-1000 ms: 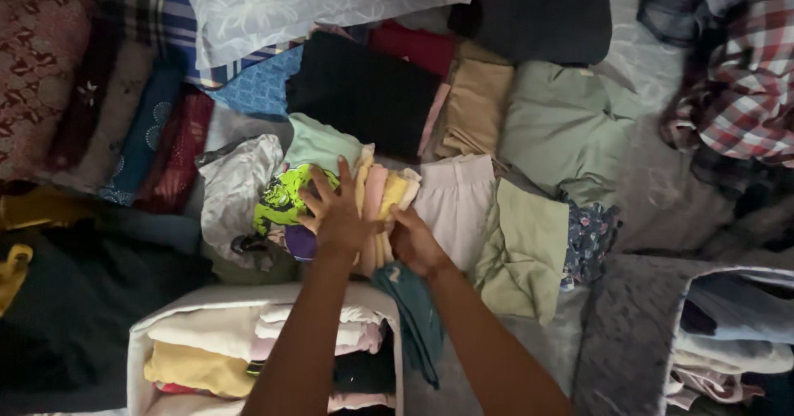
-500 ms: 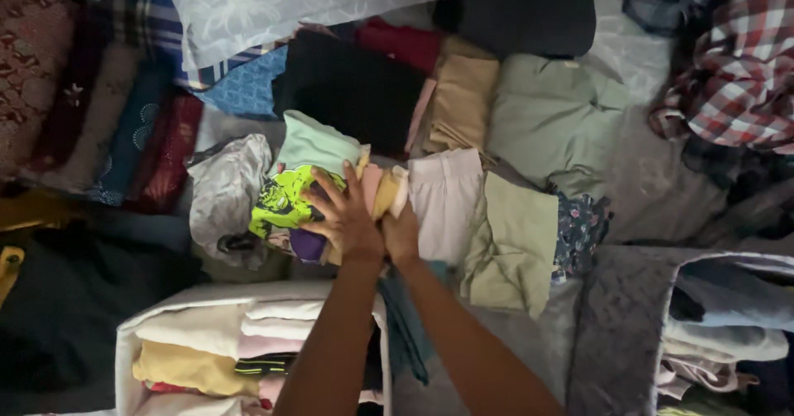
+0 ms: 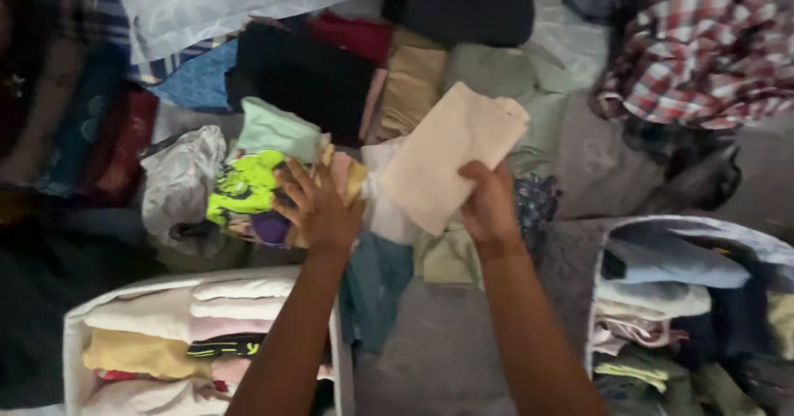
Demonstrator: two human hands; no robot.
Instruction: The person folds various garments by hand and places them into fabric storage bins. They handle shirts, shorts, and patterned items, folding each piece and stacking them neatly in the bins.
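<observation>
**Sorting folded clothes on the bed**

Looking down from the head camera, we are holding a folded cream cloth [image 3: 447,155] up in our right hand [image 3: 490,205], fingers closed around its lower edge, so it is hanging above the pale green clothes [image 3: 529,85] and the tan ones [image 3: 411,89]. Our left hand [image 3: 318,209] is resting with fingers spread flat on a small stack of folded clothes [image 3: 343,176], just beside a bright green printed piece [image 3: 244,188] and a mint green one [image 3: 277,131]. A white fabric bin [image 3: 74,333] of folded clothes is sitting under our left forearm, and a second bin [image 3: 678,230] is standing to the right. A red checked shirt [image 3: 703,44] is lying at the top right.
</observation>
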